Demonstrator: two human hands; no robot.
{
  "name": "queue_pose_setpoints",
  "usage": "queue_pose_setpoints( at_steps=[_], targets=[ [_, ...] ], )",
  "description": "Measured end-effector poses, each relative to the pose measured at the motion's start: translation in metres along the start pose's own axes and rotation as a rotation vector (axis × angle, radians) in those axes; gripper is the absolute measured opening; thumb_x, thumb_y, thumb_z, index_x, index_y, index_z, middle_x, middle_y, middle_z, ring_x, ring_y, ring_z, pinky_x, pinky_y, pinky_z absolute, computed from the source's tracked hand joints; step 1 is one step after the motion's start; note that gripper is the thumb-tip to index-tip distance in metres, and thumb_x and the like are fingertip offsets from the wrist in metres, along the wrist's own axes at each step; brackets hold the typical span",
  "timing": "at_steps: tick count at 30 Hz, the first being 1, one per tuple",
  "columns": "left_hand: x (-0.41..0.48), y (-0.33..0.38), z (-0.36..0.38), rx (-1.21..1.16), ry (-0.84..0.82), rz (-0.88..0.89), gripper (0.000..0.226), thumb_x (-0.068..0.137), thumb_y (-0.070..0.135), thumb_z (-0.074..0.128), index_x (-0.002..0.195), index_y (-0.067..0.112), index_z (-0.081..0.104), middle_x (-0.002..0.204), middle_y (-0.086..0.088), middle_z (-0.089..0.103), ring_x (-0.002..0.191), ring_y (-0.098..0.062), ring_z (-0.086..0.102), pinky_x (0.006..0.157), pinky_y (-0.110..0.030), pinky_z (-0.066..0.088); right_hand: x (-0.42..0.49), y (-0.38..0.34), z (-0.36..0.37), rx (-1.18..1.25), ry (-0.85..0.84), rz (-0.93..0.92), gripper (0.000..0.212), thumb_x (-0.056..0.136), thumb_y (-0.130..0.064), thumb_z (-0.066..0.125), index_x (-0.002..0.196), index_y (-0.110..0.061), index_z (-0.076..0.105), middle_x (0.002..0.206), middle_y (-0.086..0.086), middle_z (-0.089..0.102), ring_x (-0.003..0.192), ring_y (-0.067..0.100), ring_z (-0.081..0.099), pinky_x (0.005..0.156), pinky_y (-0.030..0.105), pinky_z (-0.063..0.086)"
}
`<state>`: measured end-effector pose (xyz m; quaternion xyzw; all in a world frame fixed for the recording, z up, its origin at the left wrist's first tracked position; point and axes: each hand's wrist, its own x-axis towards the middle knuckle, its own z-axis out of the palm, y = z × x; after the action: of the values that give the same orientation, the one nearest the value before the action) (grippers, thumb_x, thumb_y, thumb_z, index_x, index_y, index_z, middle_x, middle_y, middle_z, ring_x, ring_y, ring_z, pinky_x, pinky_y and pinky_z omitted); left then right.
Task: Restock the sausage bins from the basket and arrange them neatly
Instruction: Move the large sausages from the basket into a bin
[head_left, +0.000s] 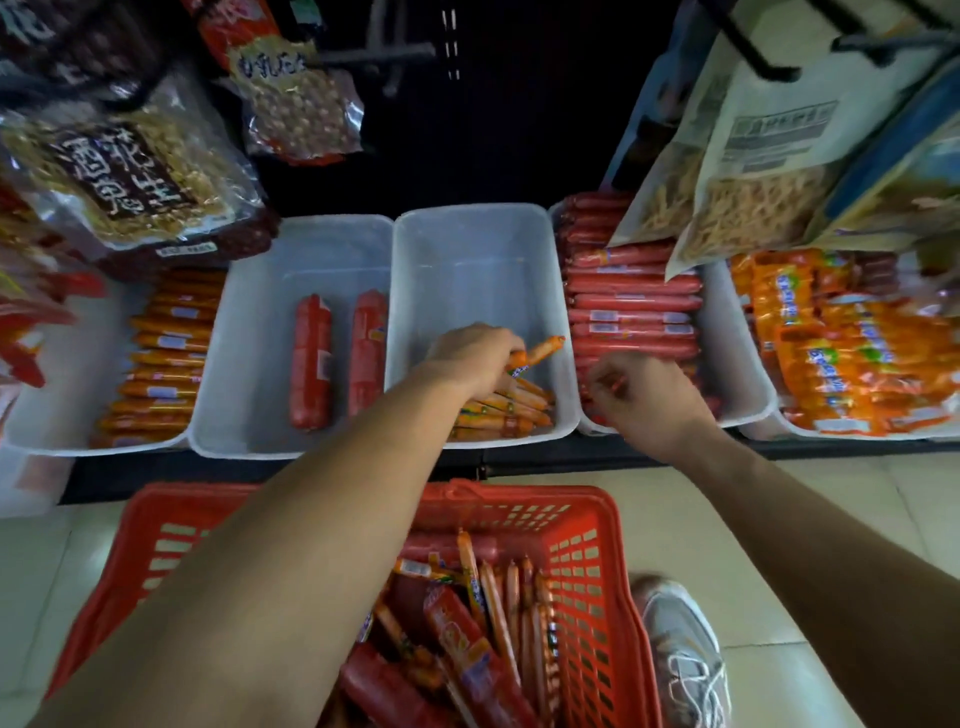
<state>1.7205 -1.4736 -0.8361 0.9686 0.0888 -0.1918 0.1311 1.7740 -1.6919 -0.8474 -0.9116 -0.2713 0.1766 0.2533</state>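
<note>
Red basket (587, 525) stands on the floor below the shelf, loaded with mixed sausages (467, 649). Left of centre, a clear bin (244, 312) holds two thick red sausages (311, 364); in the middle bin (467, 239), the left hand (472, 353) grips thin orange sausages (543, 349) above a pile (519, 410) at the front edge. Right hand (644, 395) hovers over the front edge of the red-sausage bin (727, 332), fingers curled; whether they clamp anything cannot be determined.

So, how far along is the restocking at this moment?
Done: the bin of red sausages looks full and tidy. In hand: the left hand holds thin orange sausages over the middle bin, which has only a small pile. Left: the basket holds many sausages, and the neighbouring bin holds just two.
</note>
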Motion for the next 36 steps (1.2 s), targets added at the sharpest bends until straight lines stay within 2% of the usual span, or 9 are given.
queue_pose_setpoints(
  at_steps=[6, 9, 11, 13, 17, 24, 27, 32, 36],
  targets=[
    [-0.002, -0.017, 0.013, 0.070, -0.095, -0.007, 0.012, 0.094, 0.042, 0.063, 0.095, 0.030, 0.060, 0.089, 0.002, 0.061, 0.084, -0.024, 0.060, 0.069, -0.035, 0.045, -0.006, 0.011, 0.014, -0.023, -0.071, 0.034, 0.018, 0.086, -0.033, 0.055, 0.097, -0.036, 0.070, 0.095, -0.010, 0.071, 0.086, 0.019, 0.066, 0.077, 0.038, 0.054],
    [-0.001, -0.018, 0.022, -0.048, -0.135, 0.002, 0.047, 0.085, 0.052, 0.071, 0.127, 0.035, 0.059, 0.112, 0.001, 0.051, 0.116, -0.024, 0.049, 0.093, -0.041, 0.046, -0.004, 0.005, 0.013, 0.028, -0.058, 0.036, 0.016, 0.089, -0.028, 0.058, 0.095, -0.032, 0.072, 0.092, -0.010, 0.071, 0.085, 0.017, 0.065, 0.077, 0.039, 0.054],
    [0.000, -0.016, 0.025, -0.115, -0.129, 0.007, 0.075, 0.075, 0.056, 0.078, 0.141, 0.034, 0.049, 0.145, -0.003, 0.036, 0.140, -0.025, 0.026, 0.113, -0.045, 0.033, -0.005, 0.002, 0.014, 0.060, -0.056, 0.034, 0.015, 0.089, -0.029, 0.057, 0.094, -0.031, 0.071, 0.090, -0.010, 0.071, 0.083, 0.015, 0.065, 0.077, 0.041, 0.055],
    [0.002, -0.018, 0.027, -0.116, -0.182, 0.014, 0.092, 0.071, 0.055, 0.082, 0.149, 0.033, 0.038, 0.162, 0.003, 0.021, 0.149, -0.025, 0.015, 0.120, -0.044, 0.025, -0.008, 0.002, 0.013, 0.089, -0.038, 0.030, 0.015, 0.089, -0.034, 0.055, 0.095, -0.032, 0.069, 0.091, -0.012, 0.069, 0.084, 0.014, 0.064, 0.078, 0.042, 0.055],
    [0.000, -0.029, 0.036, 0.059, -0.195, 0.046, 0.097, 0.073, 0.063, 0.075, 0.153, 0.037, 0.027, 0.157, 0.007, 0.031, 0.142, -0.024, 0.027, 0.115, -0.044, 0.031, -0.009, 0.000, 0.010, 0.130, -0.082, 0.017, 0.022, 0.087, -0.053, 0.057, 0.102, -0.037, 0.059, 0.097, -0.016, 0.066, 0.091, 0.010, 0.063, 0.080, 0.038, 0.053],
    [0.002, -0.027, 0.037, 0.165, -0.051, -0.113, 0.091, 0.072, 0.084, 0.057, 0.148, 0.037, 0.038, 0.144, -0.003, 0.041, 0.130, -0.031, 0.038, 0.103, -0.045, 0.039, -0.009, -0.001, 0.016, -0.047, -0.122, 0.066, 0.042, 0.086, -0.067, 0.051, 0.118, -0.040, 0.048, 0.113, -0.013, 0.066, 0.100, 0.018, 0.064, 0.084, 0.043, 0.054],
    [0.001, -0.035, 0.044, 0.012, -0.117, -0.056, 0.090, 0.084, 0.067, 0.062, 0.157, 0.042, 0.015, 0.163, -0.002, 0.021, 0.148, -0.031, 0.019, 0.119, -0.047, 0.023, -0.009, -0.001, 0.017, -0.067, -0.112, 0.066, 0.040, 0.086, -0.067, 0.049, 0.117, -0.041, 0.048, 0.111, -0.013, 0.066, 0.098, 0.019, 0.064, 0.082, 0.042, 0.053],
    [-0.008, -0.046, 0.040, -0.102, -0.158, 0.068, 0.067, 0.088, 0.051, 0.068, 0.147, 0.052, 0.037, 0.161, 0.011, 0.026, 0.145, -0.023, 0.026, 0.119, -0.044, 0.024, -0.008, -0.001, 0.016, -0.100, -0.125, 0.076, 0.041, 0.088, -0.065, 0.051, 0.120, -0.039, 0.048, 0.111, -0.011, 0.066, 0.098, 0.020, 0.063, 0.078, 0.039, 0.049],
    [-0.006, -0.038, 0.047, -0.089, -0.084, 0.000, 0.065, 0.097, 0.054, 0.052, 0.155, 0.044, 0.025, 0.166, 0.009, 0.020, 0.151, -0.022, 0.021, 0.122, -0.045, 0.021, -0.009, -0.003, 0.016, -0.108, -0.129, 0.096, 0.041, 0.089, -0.064, 0.051, 0.121, -0.039, 0.048, 0.109, -0.011, 0.066, 0.096, 0.018, 0.063, 0.076, 0.037, 0.046]
  ],
)
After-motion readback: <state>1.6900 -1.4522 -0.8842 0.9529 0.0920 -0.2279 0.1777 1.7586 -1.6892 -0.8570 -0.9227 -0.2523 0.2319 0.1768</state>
